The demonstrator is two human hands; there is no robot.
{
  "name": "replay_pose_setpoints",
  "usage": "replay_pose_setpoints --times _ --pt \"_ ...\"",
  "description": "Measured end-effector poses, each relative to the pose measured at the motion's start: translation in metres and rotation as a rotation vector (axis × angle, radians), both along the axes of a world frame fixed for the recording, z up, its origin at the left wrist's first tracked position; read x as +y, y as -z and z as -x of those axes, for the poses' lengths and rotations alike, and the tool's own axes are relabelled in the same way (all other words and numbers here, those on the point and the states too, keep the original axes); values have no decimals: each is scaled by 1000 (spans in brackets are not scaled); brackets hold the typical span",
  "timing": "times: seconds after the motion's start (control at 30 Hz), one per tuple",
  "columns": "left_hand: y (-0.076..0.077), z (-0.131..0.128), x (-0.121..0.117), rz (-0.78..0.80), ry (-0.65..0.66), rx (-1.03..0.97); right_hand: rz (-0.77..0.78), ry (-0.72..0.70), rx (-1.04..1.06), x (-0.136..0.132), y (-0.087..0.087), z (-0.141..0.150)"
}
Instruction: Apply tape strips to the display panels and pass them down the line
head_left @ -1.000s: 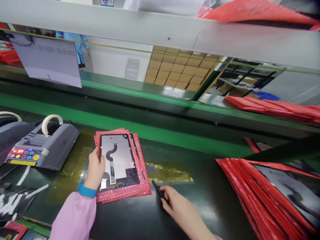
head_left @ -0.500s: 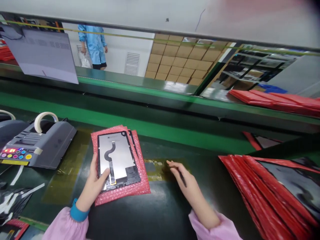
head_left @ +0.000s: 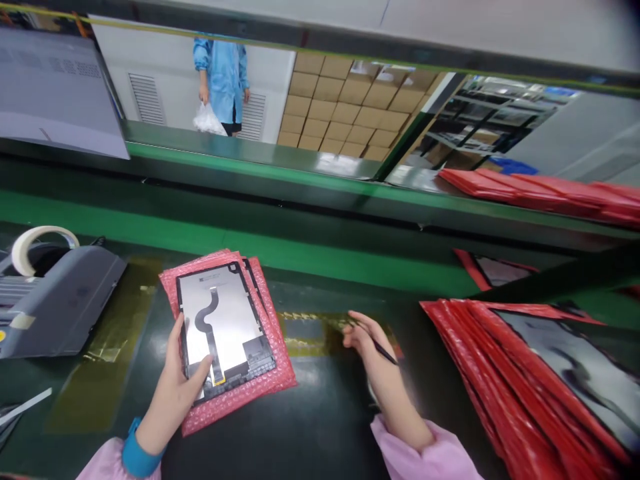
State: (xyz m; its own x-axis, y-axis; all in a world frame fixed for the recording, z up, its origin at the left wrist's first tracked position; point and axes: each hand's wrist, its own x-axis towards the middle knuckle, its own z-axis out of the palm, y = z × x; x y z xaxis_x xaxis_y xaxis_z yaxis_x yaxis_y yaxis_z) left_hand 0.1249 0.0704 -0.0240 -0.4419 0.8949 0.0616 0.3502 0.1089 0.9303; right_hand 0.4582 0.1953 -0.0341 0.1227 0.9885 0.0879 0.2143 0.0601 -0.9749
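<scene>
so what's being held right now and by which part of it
The left hand holds the display panel by its near left edge, thumb on top; the right hand holds a slim black tool, exact grip point hidden.

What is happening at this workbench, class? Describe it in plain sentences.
The left hand holds the lower left edge of a display panel lying on red bubble-wrap pouches. The right hand, apart from it, holds a thin dark tool. More red pouches are stacked on the right.
</scene>
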Motion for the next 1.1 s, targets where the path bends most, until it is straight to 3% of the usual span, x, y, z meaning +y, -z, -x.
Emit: replay_pose_setpoints --times 0.1,0.2,0.77,0.9,1.1 --pt "2 -12 -5 12 6 24 132 -86 98 5 -2 29" --pt "3 -19 -7 26 44 37 165 -108 53 10 0 43" --pt "-1 -2 12 80 235 -53 176 -85 -23 11 -2 45" --pt "-3 17 -6 51 121 -262 192 -79 63 9 -4 42" --pt "-20 80 -66 -91 -141 -762 180 -25 162 -2 -8 39"
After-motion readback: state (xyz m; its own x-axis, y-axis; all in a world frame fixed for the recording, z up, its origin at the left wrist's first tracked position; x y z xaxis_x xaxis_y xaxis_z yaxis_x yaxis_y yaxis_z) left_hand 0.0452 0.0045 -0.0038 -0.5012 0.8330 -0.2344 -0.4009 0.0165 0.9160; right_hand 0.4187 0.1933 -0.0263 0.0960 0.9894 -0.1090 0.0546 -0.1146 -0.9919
